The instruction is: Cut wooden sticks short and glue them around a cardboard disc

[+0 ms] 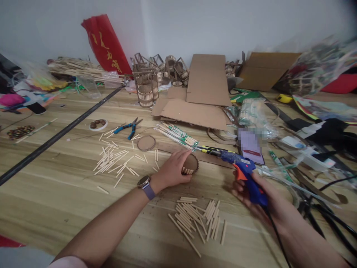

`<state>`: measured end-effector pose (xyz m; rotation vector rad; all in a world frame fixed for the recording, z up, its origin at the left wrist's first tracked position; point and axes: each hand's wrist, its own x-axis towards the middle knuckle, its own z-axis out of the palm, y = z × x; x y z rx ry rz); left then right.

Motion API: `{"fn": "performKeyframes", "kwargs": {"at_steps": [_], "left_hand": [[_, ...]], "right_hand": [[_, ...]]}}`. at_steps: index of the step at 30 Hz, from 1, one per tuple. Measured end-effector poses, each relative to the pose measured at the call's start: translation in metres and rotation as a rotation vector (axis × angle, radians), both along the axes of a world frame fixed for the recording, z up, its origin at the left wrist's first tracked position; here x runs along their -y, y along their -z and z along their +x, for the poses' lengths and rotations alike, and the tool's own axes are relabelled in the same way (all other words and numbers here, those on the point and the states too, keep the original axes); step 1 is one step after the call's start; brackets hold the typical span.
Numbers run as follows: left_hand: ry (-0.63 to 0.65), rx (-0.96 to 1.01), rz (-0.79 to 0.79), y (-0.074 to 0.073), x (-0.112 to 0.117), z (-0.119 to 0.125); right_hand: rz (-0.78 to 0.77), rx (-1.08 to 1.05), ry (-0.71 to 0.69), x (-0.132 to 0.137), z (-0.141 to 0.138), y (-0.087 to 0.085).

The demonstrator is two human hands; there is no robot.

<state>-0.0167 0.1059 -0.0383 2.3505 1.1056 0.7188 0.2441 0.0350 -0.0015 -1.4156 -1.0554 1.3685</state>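
Note:
My left hand (174, 169), with a watch on its wrist, grips a small round cardboard basket (192, 163) between thumb and fingers. Short wooden sticks line part of the basket's inner side. In my right hand (259, 193) is a blue glue gun (245, 169) with an orange trigger, its nozzle pointing left above the basket's right side. A pile of short wooden sticks (192, 216) lies in front of the basket. More sticks (113, 160) are scattered to the left, near a cardboard disc (146, 143).
Blue-handled pliers (128, 128) and a white dish of brown beads (97, 124) lie farther left. Wrapped sticks (178, 134) and cardboard sheets (195, 111) are behind the basket. Finished-looking stick baskets (145, 95) stand by the wall. A phone (251, 145) and cables lie right.

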Motion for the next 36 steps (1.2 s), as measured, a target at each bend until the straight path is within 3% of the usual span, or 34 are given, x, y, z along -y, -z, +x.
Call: {"fn": "performKeyframes", "kwargs": {"at_steps": [4, 7, 22, 27, 36], "left_hand": [[0.003, -0.005, 0.016, 0.001, 0.0, 0.0], [0.002, -0.004, 0.029, 0.003, 0.0, 0.0], [0.011, -0.002, 0.023, 0.004, 0.0, 0.0], [0.012, 0.015, 0.027, 0.004, 0.0, 0.0], [0.017, 0.022, 0.025, 0.005, 0.0, 0.0]], "right_hand": [[-0.127, -0.39, -0.063, 0.003, -0.011, 0.008], [-0.161, -0.454, -0.091, 0.005, -0.012, 0.008], [0.178, 0.671, -0.127, 0.012, -0.01, 0.023], [0.239, 0.764, -0.264, 0.012, -0.013, 0.024], [0.261, 0.823, -0.334, 0.014, -0.02, 0.021]]}}
